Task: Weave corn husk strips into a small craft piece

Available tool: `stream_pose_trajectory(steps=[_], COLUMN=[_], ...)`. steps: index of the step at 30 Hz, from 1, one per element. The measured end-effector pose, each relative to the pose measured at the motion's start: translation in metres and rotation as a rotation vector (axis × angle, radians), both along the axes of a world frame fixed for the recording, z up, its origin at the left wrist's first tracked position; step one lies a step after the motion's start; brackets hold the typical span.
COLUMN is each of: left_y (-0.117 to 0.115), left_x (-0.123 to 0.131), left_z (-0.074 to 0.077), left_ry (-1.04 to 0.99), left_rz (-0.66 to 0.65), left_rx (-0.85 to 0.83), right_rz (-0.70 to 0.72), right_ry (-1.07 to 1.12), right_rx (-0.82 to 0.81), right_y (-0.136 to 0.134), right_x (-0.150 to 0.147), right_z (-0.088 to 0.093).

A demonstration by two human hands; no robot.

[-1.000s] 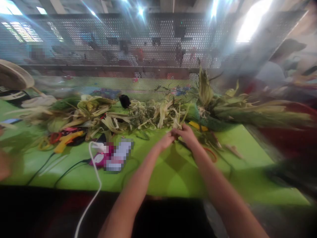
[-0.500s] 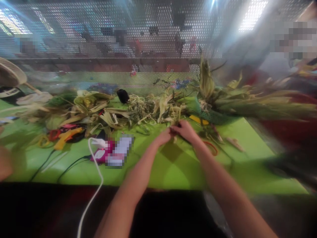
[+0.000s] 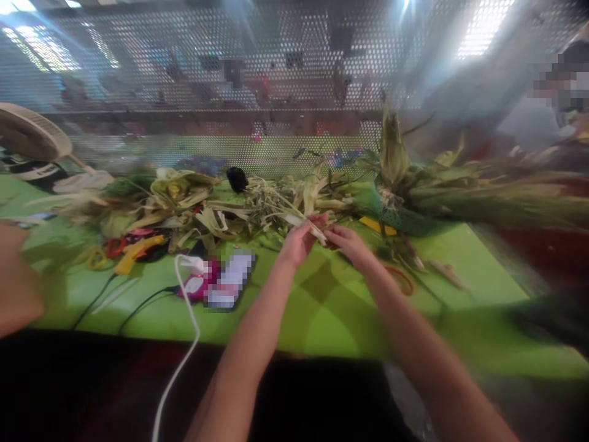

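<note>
My left hand [image 3: 298, 244] is closed around a pale corn husk piece [image 3: 317, 233], whose lower end slants out toward the right. Just right of it, my right hand [image 3: 350, 244] reaches in with its fingers stretched out, the tips close to that end; whether they touch it is too blurred to tell. Both hands hover above the green tabletop [image 3: 331, 319]. Behind them a long heap of dried corn husks [image 3: 207, 218] runs across the table, with a husk-wrapped ear of corn [image 3: 392, 153] upright at its right.
Left of my arms lie a phone [image 3: 232, 279], a magenta power strip [image 3: 197, 285] with a white cable [image 3: 186, 301], and a yellow glue gun [image 3: 138, 253]. Scissors [image 3: 96, 258] are beside it. A perforated metal screen [image 3: 285, 80] stands behind. Another person's arm [image 3: 18, 279] enters at left.
My hands have moved slightly apart from being pressed together. My left hand has turned, and the husk piece now lies slanted. The whole view has shifted a little to the left.
</note>
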State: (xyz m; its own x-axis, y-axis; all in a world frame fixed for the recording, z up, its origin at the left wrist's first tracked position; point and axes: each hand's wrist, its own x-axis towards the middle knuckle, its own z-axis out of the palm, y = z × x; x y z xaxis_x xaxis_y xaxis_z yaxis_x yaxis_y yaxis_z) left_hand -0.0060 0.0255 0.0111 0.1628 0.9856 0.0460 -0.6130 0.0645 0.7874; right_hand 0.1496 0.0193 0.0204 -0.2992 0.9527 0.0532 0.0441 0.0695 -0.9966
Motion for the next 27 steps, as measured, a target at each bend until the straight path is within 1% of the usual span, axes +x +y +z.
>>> stream_pose_trajectory(steps=[3,9,12,17,22,27], left_y=[0.000,0.000,0.000,0.000,-0.002,-0.001], left_x=[-0.001,-0.008,-0.010,-0.008,-0.006,-0.005], left_z=[-0.002,-0.001,-0.001,-0.003,0.000,-0.003], left_ry=[-0.029,-0.018,0.007,0.035,0.058,0.155], left_rz=[-0.020,-0.141,-0.163,-0.168,-0.161,-0.098], left_rx=[0.022,0.042,0.057,0.079,0.090,0.126], right_rz=[0.022,-0.041,-0.058,-0.066,-0.096,-0.087], right_ry=[0.038,-0.005,-0.012,0.052,0.062,0.044], right_rx=[0.014,0.000,-0.012,-0.049,-0.043,-0.072], right_y=[-0.002,-0.001,0.000,0.002,0.003,0.003], right_x=[-0.005,-0.004,-0.002,-0.001,0.000,0.000], right_z=[0.001,0.003,0.003,-0.001,-0.003,-0.003])
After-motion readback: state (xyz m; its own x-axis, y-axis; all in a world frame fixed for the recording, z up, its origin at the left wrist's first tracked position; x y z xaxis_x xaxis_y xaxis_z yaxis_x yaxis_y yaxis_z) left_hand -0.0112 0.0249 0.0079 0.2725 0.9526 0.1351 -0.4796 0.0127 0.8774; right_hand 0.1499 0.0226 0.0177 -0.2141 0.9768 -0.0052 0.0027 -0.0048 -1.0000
